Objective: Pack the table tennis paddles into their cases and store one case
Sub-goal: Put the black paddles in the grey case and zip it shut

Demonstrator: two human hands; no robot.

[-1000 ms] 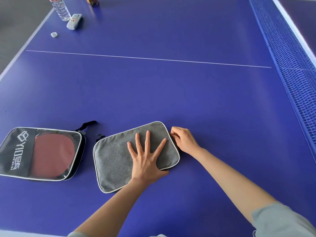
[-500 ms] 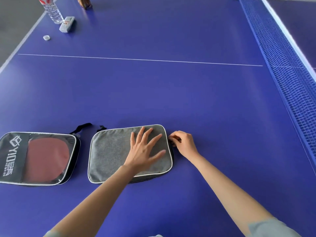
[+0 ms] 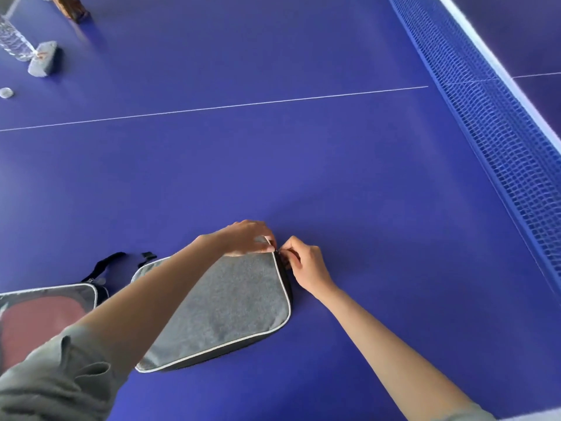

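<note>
A grey paddle case (image 3: 224, 305) with white piping lies flat on the blue table tennis table (image 3: 273, 165). My left hand (image 3: 246, 238) grips the case's far right corner, fingers curled over the edge. My right hand (image 3: 306, 265) pinches something small at the same corner, by the black zipper side; the zipper pull itself is hidden under the fingers. To the left lies a second case (image 3: 45, 311) with a clear front, and a red paddle (image 3: 39, 320) shows inside it. Its black strap (image 3: 103, 265) trails toward the grey case.
The blue net (image 3: 491, 123) runs along the right side. At the far left stand a plastic water bottle (image 3: 13, 41), a small grey block (image 3: 42, 60), a white bottle cap (image 3: 6, 93) and a brown object (image 3: 69, 7).
My left hand left the top of the grey case, where it lay flat, and went to the far right corner. My right hand stayed at that corner. The view tilted and moved closer.
</note>
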